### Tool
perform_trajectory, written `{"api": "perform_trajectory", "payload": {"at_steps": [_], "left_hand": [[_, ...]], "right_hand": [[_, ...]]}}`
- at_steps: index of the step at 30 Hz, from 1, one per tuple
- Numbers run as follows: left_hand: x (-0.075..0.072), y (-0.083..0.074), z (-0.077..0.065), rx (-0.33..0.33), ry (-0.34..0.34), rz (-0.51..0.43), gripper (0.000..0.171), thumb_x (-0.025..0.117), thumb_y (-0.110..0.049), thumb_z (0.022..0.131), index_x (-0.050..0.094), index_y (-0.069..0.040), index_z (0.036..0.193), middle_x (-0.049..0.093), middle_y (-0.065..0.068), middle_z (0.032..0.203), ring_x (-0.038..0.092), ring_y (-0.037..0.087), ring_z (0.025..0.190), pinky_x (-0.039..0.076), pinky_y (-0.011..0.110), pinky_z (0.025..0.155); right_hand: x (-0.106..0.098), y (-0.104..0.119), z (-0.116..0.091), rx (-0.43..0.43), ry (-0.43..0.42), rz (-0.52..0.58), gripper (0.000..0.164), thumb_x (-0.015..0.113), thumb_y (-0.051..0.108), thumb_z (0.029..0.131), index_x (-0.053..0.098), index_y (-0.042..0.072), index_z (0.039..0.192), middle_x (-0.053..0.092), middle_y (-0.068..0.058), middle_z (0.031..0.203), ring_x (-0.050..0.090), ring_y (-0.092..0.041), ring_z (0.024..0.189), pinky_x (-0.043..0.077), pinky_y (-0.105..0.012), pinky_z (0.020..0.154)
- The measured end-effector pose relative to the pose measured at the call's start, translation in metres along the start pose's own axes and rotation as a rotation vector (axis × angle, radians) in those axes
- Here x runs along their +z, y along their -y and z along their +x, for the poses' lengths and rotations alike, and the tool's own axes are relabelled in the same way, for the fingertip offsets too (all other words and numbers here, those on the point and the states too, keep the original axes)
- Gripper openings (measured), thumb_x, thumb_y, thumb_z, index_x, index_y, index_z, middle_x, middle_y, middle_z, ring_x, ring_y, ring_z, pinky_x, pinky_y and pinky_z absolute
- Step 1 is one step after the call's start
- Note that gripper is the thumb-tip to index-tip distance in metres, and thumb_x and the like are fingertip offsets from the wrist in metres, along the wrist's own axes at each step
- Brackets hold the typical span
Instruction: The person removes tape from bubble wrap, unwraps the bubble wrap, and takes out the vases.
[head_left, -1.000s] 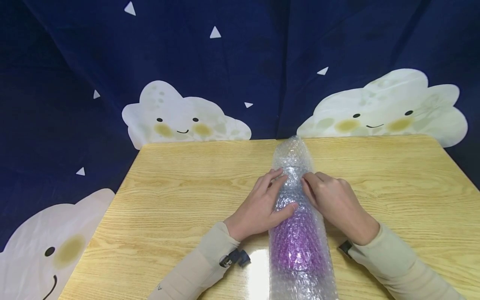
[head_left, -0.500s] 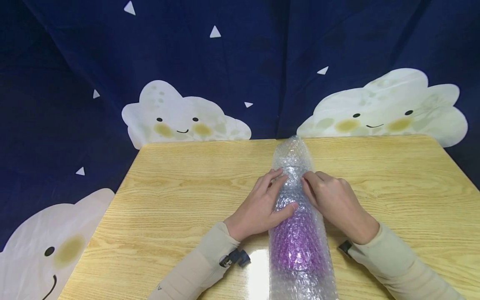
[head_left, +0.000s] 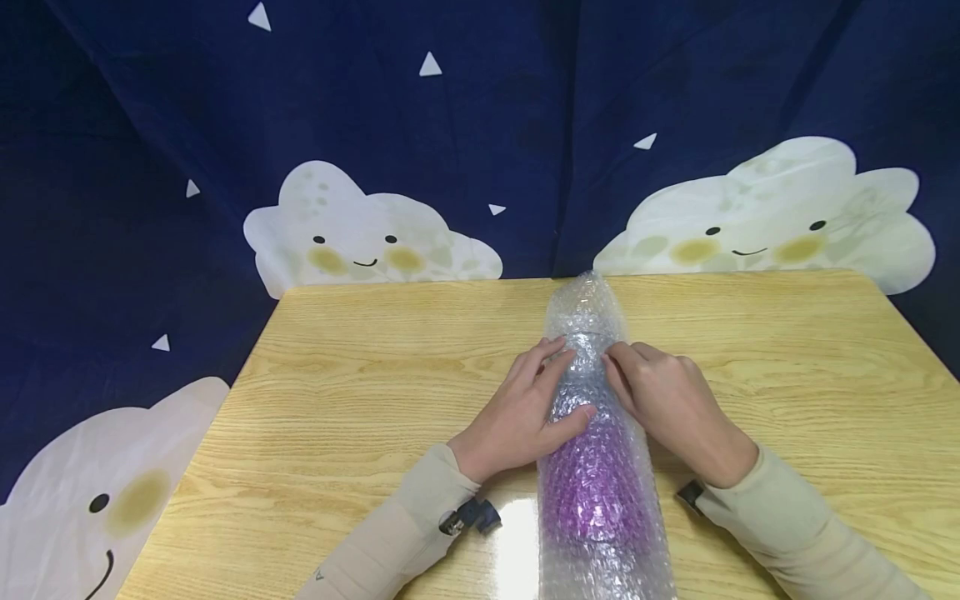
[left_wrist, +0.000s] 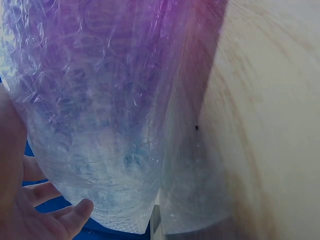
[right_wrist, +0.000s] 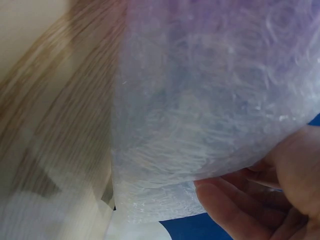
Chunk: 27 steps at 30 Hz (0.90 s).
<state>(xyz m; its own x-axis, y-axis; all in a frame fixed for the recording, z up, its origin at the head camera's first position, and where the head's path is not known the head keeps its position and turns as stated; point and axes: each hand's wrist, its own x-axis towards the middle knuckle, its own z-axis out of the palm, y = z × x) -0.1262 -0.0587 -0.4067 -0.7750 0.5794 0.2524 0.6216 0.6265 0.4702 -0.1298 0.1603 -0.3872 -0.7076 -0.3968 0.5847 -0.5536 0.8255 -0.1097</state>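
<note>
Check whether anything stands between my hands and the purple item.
Yes: the wrap covers the purple item. The left hand rests on the wrap, and the right hand seems to pinch its side. Nothing else visible stands between.

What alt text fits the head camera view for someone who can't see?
A person's left hand rests on a long bubble-wrapped purple item on a wood-grain table; their right hand pinches its wrap. Behind is a navy backdrop with smiling clouds.
</note>
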Motion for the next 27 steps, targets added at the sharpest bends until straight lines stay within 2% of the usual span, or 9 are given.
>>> {"api": "perform_trajectory", "payload": {"at_steps": [27], "left_hand": [[0.0004,0.0005,-0.0002,0.005,-0.001,0.000,0.077,0.052,-0.053,0.102,0.035,-0.005,0.160,0.028,0.014,0.170,0.028,0.030,0.159,0.029,0.044,0.131]], "right_hand": [[0.0013,-0.0009,0.0000,0.000,-0.010,0.001,0.009,0.071,0.007,0.092,0.073,-0.002,0.093,0.065,-0.008,0.063,0.047,-0.007,0.046,0.046,-0.028,0.038]]}}
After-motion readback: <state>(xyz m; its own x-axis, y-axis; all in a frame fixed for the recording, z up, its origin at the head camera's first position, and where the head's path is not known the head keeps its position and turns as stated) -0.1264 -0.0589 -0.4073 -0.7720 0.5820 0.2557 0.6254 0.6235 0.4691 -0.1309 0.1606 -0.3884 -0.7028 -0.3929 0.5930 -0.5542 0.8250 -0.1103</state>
